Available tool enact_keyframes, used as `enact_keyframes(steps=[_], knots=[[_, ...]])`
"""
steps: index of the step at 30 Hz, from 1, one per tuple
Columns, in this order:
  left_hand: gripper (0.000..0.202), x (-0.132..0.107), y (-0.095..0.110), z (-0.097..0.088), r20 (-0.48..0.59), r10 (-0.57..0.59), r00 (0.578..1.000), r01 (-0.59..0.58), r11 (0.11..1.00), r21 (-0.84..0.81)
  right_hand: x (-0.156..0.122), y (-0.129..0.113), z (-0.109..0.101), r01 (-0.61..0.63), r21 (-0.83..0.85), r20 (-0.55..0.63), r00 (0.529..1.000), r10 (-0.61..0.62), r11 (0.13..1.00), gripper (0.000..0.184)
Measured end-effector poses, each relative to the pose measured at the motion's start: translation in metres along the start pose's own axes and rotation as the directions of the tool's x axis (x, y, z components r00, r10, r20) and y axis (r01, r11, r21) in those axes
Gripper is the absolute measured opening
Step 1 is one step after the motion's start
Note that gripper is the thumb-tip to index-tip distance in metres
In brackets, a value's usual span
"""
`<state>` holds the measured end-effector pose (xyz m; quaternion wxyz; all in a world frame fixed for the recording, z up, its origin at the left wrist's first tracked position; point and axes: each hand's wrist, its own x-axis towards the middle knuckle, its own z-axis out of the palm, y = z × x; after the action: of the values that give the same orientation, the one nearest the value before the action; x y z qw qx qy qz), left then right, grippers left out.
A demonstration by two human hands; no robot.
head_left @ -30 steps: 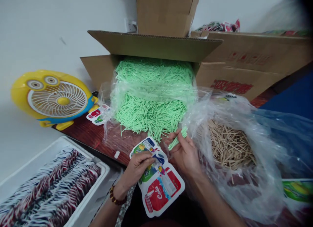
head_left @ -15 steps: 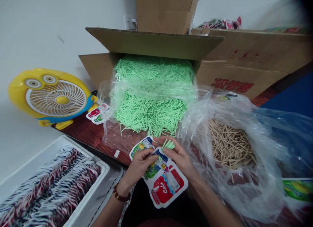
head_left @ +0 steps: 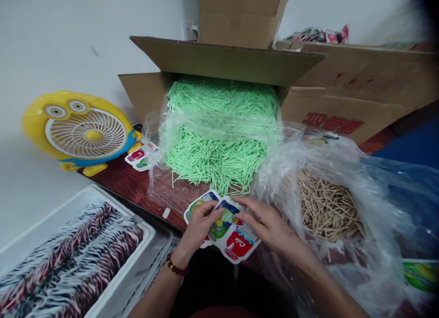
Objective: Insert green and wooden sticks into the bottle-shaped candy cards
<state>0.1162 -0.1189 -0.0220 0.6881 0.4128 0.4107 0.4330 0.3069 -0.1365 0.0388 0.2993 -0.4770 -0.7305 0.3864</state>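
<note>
Since the earlier frame, the near end of the front pouch (head_left: 240,245) is being brought higher, and the green bundle is no longer being shown jutting from the right hand (head_left: 265,222); both pouches are being held between the hands, on the near side of the heap of green sticks (head_left: 219,158), with the rear pouch (head_left: 200,203) overlapping at the far left; by the left hand (head_left: 203,219) the front pouch is being pinched at its far left edge, thumb on top; by the right hand, thumb and forefinger are being kept apart at the far right edge, though whether anything is being gripped there cannot be told; judging by this, green sticks are being pushed into the front pouch, and a steady mouth and a gentle downward press seem to be called for; pale green streaks (head_left: 226,212) are being glimpsed near its far edge, perhaps sticks behind a window, perhaps print; the pouch's opening and the left fingertips underneath are being hidden; brown sticks (head_left: 329,208) at right are being partly veiled by the clear bag (head_left: 373,258); at left, the white tub (head_left: 137,258) is being cut off, its packed contents blurring together.
</note>
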Motion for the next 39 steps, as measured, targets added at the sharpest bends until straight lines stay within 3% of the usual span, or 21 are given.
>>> enact_keyframes(steps=[3,6,10,13,19,25,31,39], knots=[[0.025,0.001,-0.001,0.001,-0.059,0.043,0.997,-0.042,0.999,0.019,0.002,0.003,-0.003,0.033,-0.019,0.024,0.999,-0.033,0.999,0.038],[0.023,0.0,0.0,0.001,-0.082,0.047,0.996,-0.051,0.997,-0.052,0.004,0.009,-0.005,-0.035,0.074,-0.024,0.999,0.037,0.997,0.035],[0.03,-0.004,0.007,-0.001,0.032,-0.057,0.998,0.06,0.993,-0.1,0.007,0.018,-0.002,-0.099,0.136,-0.034,0.994,0.104,0.986,0.018],[0.033,-0.008,0.011,-0.003,0.113,-0.156,0.981,0.165,0.984,-0.07,0.009,0.021,0.001,-0.115,0.207,-0.062,0.99,0.131,0.972,0.016],[0.032,-0.007,0.007,-0.006,0.053,-0.123,0.991,0.126,0.991,-0.052,0.015,0.019,0.0,-0.171,0.333,0.03,0.985,0.171,0.928,0.024],[0.026,-0.008,0.004,-0.006,0.046,-0.133,0.99,0.13,0.99,0.056,0.019,0.025,0.001,-0.209,0.252,0.066,0.978,0.199,0.945,0.016],[0.038,-0.012,0.005,-0.008,0.083,-0.183,0.98,0.184,0.983,-0.004,0.023,0.027,0.009,-0.24,0.277,0.057,0.971,0.233,0.93,0.013],[0.029,-0.011,-0.007,-0.012,0.039,-0.205,0.978,0.206,0.978,-0.041,0.023,0.032,0.005,-0.269,0.243,0.116,0.962,0.247,0.932,0.012]])
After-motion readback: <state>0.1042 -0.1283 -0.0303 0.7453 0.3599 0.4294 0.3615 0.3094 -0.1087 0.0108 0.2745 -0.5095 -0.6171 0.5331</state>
